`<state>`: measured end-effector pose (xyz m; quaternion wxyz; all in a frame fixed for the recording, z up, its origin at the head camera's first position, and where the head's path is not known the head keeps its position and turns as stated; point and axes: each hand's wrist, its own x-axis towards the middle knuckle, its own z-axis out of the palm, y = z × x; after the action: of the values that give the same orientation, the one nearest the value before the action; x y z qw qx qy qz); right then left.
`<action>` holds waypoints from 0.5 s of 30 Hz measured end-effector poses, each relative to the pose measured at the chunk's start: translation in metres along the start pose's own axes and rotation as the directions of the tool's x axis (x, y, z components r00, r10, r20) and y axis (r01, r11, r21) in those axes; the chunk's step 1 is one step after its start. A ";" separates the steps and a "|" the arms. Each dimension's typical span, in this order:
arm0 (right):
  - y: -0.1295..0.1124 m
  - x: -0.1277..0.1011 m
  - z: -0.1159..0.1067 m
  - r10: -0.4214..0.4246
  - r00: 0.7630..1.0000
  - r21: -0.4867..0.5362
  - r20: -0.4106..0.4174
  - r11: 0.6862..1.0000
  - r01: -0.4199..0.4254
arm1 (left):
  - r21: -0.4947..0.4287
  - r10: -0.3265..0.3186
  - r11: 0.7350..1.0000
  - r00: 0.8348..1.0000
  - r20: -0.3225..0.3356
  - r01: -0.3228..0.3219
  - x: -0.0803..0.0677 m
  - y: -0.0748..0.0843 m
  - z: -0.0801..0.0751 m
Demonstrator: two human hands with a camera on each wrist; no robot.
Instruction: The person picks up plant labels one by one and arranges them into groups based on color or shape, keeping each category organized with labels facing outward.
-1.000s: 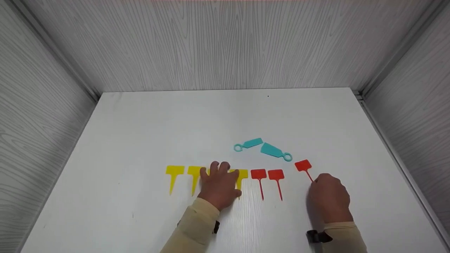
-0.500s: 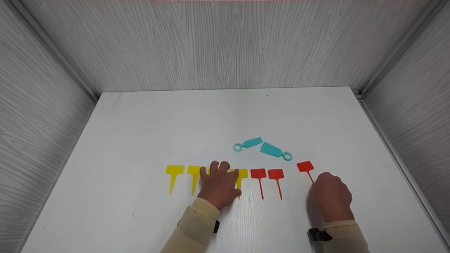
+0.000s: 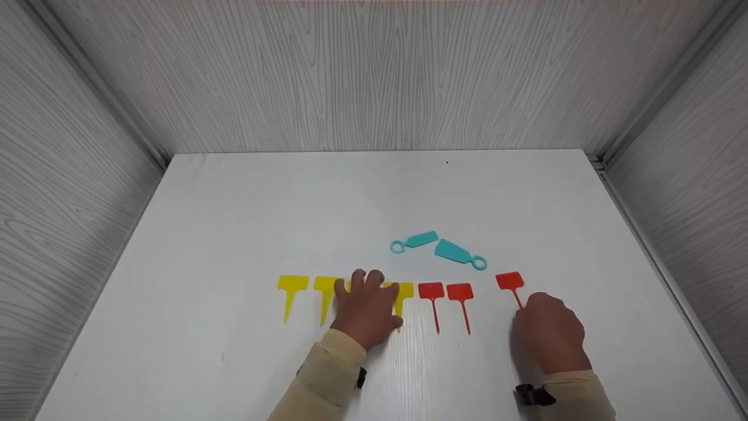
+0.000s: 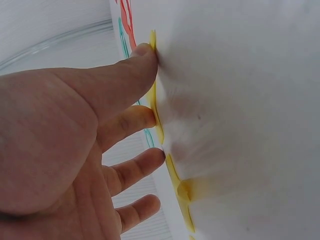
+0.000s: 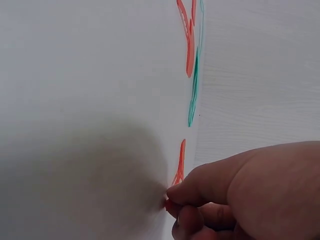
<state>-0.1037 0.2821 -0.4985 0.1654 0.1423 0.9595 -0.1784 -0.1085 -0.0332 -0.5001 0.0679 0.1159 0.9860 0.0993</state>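
I'm lining up the red tag [image 3: 509, 282]: my right hand [image 3: 549, 333] pinches its stem, my left hand [image 3: 367, 307] presses flat on yellow tags [image 3: 403, 290]. Next, slide it beside the red pair [image 3: 446, 292].

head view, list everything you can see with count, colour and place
T-shaped plant labels: at least three, yellow, row at near left of the table, some partly under the left hand
stake plant labels: two, red, side by side right of the yellow row
stake plant label: one, red, apart at the right, stem pinched by the right hand
loop tags: two, teal, just behind the red ones, wide ends meeting
table: one, white, walled by grey wood-grain panels
left hand: fingers straight, pressing flat on the yellow labels; beige sleeve
right hand: fingers curled, pinching the lone red stem; beige sleeve, black wrist strap
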 end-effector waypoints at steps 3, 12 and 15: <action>0.000 -0.005 0.002 -0.018 1.000 -0.008 0.002 1.000 0.018 | 0.017 0.011 1.000 1.000 -0.003 -0.011 0.000 -0.001 0.000; -0.012 -0.019 0.010 -0.028 1.000 0.024 0.004 0.999 0.028 | 0.051 0.023 0.998 1.000 -0.006 -0.022 -0.001 -0.002 -0.001; -0.015 -0.021 0.013 -0.022 1.000 0.020 0.004 1.000 0.022 | 0.049 0.023 0.999 1.000 -0.002 -0.022 -0.001 0.000 -0.002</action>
<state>-0.0864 0.2589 -0.4981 0.1638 0.1331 0.9588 -0.1901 -0.1081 -0.0338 -0.4985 0.0628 0.1285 0.9868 0.0760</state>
